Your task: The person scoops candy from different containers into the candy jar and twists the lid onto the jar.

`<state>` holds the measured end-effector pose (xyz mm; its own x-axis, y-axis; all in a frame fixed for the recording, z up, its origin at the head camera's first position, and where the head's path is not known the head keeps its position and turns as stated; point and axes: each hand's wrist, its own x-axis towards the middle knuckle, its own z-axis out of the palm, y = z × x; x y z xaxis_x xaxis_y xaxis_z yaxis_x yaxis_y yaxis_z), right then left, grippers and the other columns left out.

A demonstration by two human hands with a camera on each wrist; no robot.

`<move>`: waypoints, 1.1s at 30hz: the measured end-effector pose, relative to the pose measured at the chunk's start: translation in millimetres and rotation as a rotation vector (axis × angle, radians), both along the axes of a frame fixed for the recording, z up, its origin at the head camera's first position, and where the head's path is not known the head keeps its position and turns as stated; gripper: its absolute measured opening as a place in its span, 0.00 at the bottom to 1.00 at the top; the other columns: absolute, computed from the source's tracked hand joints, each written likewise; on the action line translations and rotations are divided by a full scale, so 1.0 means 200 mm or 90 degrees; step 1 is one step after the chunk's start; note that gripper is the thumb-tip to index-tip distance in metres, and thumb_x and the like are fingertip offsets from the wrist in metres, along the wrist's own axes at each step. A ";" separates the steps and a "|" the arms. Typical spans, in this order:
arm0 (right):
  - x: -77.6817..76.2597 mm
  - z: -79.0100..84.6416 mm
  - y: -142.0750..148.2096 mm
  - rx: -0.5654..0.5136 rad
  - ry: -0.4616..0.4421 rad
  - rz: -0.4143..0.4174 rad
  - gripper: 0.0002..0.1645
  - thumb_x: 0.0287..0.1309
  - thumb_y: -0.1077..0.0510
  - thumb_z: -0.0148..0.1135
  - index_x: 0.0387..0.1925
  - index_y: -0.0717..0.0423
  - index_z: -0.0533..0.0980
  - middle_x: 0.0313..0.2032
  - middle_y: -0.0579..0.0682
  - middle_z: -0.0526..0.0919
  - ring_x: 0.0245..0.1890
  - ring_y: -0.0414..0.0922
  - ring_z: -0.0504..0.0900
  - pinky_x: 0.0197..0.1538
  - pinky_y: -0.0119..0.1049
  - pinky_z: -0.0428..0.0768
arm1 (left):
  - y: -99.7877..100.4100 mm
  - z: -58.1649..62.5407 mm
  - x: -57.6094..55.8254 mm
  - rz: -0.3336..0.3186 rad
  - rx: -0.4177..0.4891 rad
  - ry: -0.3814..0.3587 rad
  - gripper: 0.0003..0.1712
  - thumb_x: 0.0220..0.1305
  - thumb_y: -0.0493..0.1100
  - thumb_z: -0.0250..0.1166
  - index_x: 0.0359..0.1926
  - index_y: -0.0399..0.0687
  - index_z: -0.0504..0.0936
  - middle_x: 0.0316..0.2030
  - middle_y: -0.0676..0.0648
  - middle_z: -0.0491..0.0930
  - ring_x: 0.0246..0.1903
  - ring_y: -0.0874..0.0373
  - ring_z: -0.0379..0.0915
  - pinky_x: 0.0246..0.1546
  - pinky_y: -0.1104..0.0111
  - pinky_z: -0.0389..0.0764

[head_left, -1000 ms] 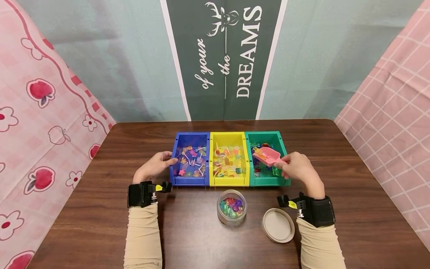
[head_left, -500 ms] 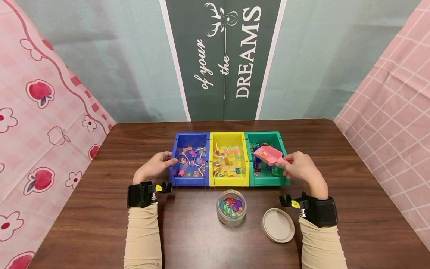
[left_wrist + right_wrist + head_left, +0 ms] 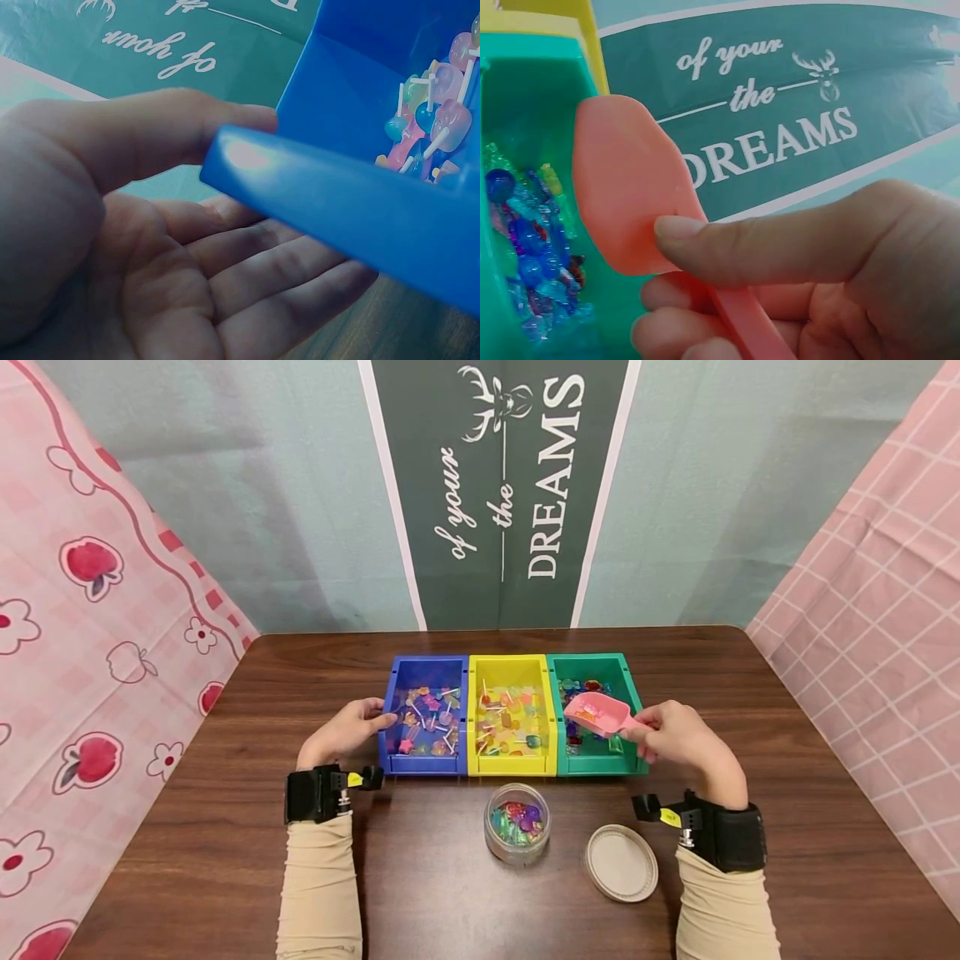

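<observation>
My right hand [image 3: 678, 737] grips the handle of a pink scoop [image 3: 597, 713], its thumb lying along the scoop's neck in the right wrist view. The scoop is over the green bin [image 3: 603, 766] and carries a few small orange and pink pieces. Blue, green and red translucent pieces [image 3: 536, 247] lie in that bin. At the far left, my left hand [image 3: 347, 731] holds the side wall of the blue bin [image 3: 427, 766], thumb at the rim and fingers outside below it. Small lollipop-shaped charms [image 3: 442, 112] lie inside the blue bin.
Between the blue and green bins sits a yellow bin [image 3: 512, 766] with mostly yellow and orange charms. In front stand an open clear jar [image 3: 517, 856] of colourful pieces and a round pale lid [image 3: 621, 863]. A printed curtain [image 3: 300, 527] hangs behind the table [image 3: 420, 885].
My right hand and wrist have shifted slightly right. The scoop has turned a little, and the pieces near its tip now sit farther inside it. The left hand stays in place.
</observation>
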<state>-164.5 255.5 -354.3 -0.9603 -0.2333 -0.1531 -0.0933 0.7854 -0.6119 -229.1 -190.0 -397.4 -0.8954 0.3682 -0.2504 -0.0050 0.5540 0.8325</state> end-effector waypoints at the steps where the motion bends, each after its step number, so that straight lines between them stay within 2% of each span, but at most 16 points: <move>1: 0.01 0.01 0.00 -0.003 0.003 0.005 0.16 0.59 0.57 0.60 0.34 0.70 0.79 0.13 0.48 0.77 0.17 0.45 0.77 0.24 0.35 0.72 | 0.00 0.00 0.00 -0.005 -0.001 0.005 0.22 0.72 0.40 0.48 0.57 0.23 0.68 0.47 0.26 0.77 0.46 0.41 0.73 0.57 0.45 0.71; 5: 0.03 0.03 0.01 -0.015 0.017 0.031 0.14 0.59 0.59 0.60 0.33 0.70 0.79 0.13 0.49 0.78 0.17 0.45 0.76 0.23 0.36 0.70 | 0.00 0.00 -0.01 -0.007 0.004 0.008 0.22 0.71 0.40 0.48 0.56 0.23 0.68 0.46 0.26 0.78 0.46 0.41 0.74 0.56 0.46 0.72; 12: 0.06 0.06 0.02 -0.057 0.000 0.083 0.12 0.57 0.61 0.61 0.34 0.70 0.79 0.16 0.54 0.80 0.16 0.42 0.77 0.22 0.33 0.77 | 0.00 0.00 0.00 -0.010 -0.003 0.013 0.22 0.72 0.40 0.48 0.56 0.24 0.68 0.46 0.26 0.78 0.44 0.43 0.74 0.55 0.47 0.72; 17: 0.07 0.07 0.00 -0.101 -0.005 0.160 0.09 0.57 0.63 0.61 0.32 0.68 0.80 0.17 0.54 0.80 0.16 0.38 0.76 0.20 0.33 0.79 | -0.01 0.00 0.00 -0.010 -0.007 0.016 0.21 0.71 0.40 0.48 0.56 0.24 0.69 0.45 0.27 0.78 0.43 0.45 0.74 0.55 0.48 0.73; 24: 0.08 0.07 -0.07 -0.138 -0.033 0.262 0.07 0.55 0.61 0.63 0.32 0.63 0.82 0.17 0.55 0.81 0.16 0.40 0.75 0.20 0.32 0.79 | 0.00 0.00 -0.01 -0.006 -0.006 0.018 0.23 0.71 0.41 0.49 0.57 0.24 0.68 0.45 0.28 0.79 0.43 0.46 0.73 0.50 0.54 0.74; 28: 0.09 0.08 -0.09 -0.155 -0.067 0.282 0.09 0.53 0.61 0.65 0.34 0.64 0.82 0.18 0.55 0.79 0.14 0.37 0.72 0.19 0.32 0.80 | 0.00 0.00 -0.01 -0.007 -0.007 0.016 0.23 0.71 0.41 0.49 0.57 0.24 0.68 0.45 0.28 0.78 0.43 0.47 0.73 0.51 0.52 0.74; 33: 0.11 0.10 -0.13 -0.149 -0.096 0.292 0.09 0.51 0.59 0.67 0.32 0.63 0.82 0.17 0.49 0.76 0.13 0.32 0.67 0.17 0.26 0.74 | -0.01 0.00 0.00 -0.013 -0.008 0.015 0.22 0.72 0.40 0.48 0.57 0.24 0.68 0.45 0.27 0.78 0.43 0.48 0.73 0.54 0.48 0.72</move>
<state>-142.8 228.9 -334.4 -0.7234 -0.6677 -0.1757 -0.2919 0.5264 -0.7986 -230.0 -191.5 -397.3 -0.8933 0.3839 -0.2336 0.0267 0.5641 0.8252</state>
